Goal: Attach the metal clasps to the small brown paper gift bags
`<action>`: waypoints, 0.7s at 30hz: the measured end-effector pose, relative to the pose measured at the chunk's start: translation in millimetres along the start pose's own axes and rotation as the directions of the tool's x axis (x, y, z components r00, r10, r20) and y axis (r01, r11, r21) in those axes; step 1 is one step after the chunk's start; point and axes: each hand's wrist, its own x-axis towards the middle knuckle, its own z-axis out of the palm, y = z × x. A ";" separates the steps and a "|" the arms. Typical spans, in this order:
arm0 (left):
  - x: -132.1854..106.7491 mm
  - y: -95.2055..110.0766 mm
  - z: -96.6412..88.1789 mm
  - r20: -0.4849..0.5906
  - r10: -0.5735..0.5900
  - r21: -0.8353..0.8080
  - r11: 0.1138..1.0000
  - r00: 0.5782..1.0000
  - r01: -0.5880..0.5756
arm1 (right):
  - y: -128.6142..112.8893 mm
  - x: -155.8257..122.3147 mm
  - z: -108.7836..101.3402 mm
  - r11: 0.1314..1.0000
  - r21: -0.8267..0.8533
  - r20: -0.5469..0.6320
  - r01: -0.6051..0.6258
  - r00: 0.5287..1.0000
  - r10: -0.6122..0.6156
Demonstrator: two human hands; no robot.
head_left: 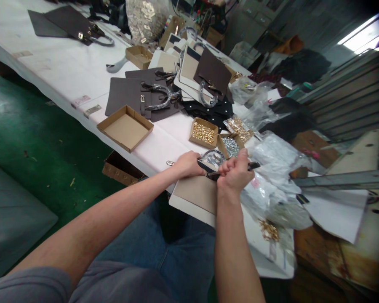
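Note:
My left hand [187, 164] is closed, pressing on the edge of a beige bag panel [197, 191] at the near table edge, beside the panel's grey strap handle [211, 157]. My right hand [235, 171] is clenched in a fist round a dark tool [253, 166] whose tip sticks out to the right, over the same panel. A small metal clip [170, 162] lies just left of my left hand.
Small boxes of gold studs [204, 133] and silver hardware [230, 145] stand just beyond my hands. An empty cardboard tray [125, 127] lies to the left, stacked brown and beige bag panels [189, 71] further back, plastic bags [273, 181] to the right. Green floor [34, 139] lies on the left.

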 end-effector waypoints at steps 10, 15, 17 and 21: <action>-3.1 14.5 1.1 -0.039 -0.064 0.088 0.994 0.997 0.067 | 20.3 59.7 0.6 0.885 -0.090 0.008 -0.457 0.888 0.459; -8.1 18.2 2.2 -0.067 -0.071 0.112 0.991 0.995 0.078 | 29.6 74.6 9.7 0.779 -0.201 0.000 -0.593 0.796 0.606; -7.5 16.6 4.2 -0.069 -0.069 0.106 0.991 0.995 0.076 | 32.2 74.9 15.7 0.763 -0.238 0.012 -0.601 0.784 0.621; -4.5 11.1 8.8 -0.089 -0.048 0.096 0.994 0.995 0.057 | 36.6 74.4 26.4 0.741 -0.283 0.042 -0.609 0.764 0.644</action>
